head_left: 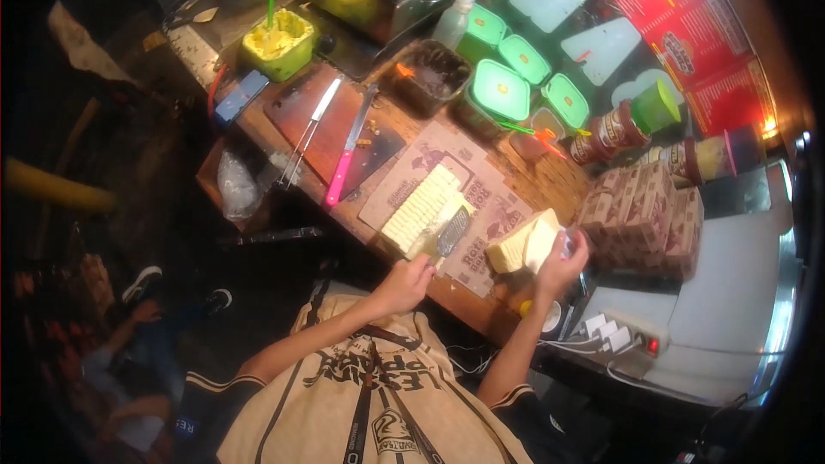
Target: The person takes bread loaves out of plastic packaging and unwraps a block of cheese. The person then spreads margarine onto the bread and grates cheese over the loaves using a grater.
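My left hand [404, 286] grips the handle of a flat grey metal tool with a rough face, which looks like a hand grater [453, 233]. The grater lies over the near right side of a ridged, pale yellow bread block [419, 209]. To the right, my right hand [563, 265] is curled at the edge of a second bread piece [517, 247], which has a slice leaning on it. A small whitish thing [565, 245] shows between those fingers, too blurred to name. Both bread pieces rest on a printed flattened cardboard box [468, 271].
A pink-handled knife [341, 163] and metal tongs [311, 131] lie on a dark board [292, 107]. A green tub of yellow spread [281, 43], a dark tub [430, 77] and green-lidded containers [501, 90] stand behind. Stacked boxes [640, 215] and a power strip [626, 334] are right.
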`<action>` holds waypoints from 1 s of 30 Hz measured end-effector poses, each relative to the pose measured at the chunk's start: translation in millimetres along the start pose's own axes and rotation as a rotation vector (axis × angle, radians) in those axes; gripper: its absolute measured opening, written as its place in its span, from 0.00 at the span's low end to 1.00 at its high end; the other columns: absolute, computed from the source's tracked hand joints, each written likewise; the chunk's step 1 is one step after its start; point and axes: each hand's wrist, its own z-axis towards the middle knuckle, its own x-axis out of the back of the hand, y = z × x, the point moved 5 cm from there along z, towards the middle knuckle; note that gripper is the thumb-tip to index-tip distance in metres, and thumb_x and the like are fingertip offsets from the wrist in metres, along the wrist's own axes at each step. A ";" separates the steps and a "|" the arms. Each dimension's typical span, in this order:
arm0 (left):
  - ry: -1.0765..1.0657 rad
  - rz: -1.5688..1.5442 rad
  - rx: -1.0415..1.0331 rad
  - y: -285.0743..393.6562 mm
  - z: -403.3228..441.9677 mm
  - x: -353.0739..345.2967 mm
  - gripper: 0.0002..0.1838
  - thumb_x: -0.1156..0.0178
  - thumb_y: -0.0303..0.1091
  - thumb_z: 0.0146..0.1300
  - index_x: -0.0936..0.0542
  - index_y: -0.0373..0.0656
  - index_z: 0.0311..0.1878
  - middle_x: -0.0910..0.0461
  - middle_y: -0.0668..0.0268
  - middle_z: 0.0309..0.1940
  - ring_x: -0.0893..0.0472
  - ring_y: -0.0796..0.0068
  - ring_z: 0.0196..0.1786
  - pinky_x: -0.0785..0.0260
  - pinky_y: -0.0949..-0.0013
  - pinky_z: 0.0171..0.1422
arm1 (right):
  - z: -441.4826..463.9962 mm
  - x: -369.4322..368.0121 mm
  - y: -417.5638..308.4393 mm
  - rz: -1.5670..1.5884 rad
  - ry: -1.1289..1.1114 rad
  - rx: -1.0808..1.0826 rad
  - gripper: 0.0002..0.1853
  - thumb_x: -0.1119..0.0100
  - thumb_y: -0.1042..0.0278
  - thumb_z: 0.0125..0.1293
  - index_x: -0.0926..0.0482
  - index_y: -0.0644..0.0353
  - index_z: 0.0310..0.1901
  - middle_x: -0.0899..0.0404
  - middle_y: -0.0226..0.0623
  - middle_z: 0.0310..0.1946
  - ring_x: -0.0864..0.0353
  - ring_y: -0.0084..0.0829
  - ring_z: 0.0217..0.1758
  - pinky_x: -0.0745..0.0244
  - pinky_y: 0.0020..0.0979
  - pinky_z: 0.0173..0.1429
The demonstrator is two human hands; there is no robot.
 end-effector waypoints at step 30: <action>-0.002 -0.024 0.060 4.7 -4.0 -26.0 0.12 0.54 0.31 0.67 0.32 0.31 0.47 0.24 0.36 0.25 0.22 0.33 0.32 0.30 0.44 0.38 | -110.7 -74.2 -25.3 0.333 -0.616 0.025 0.15 0.57 0.67 0.72 0.29 0.68 0.51 0.28 0.50 0.52 0.28 0.41 0.54 0.35 0.38 0.63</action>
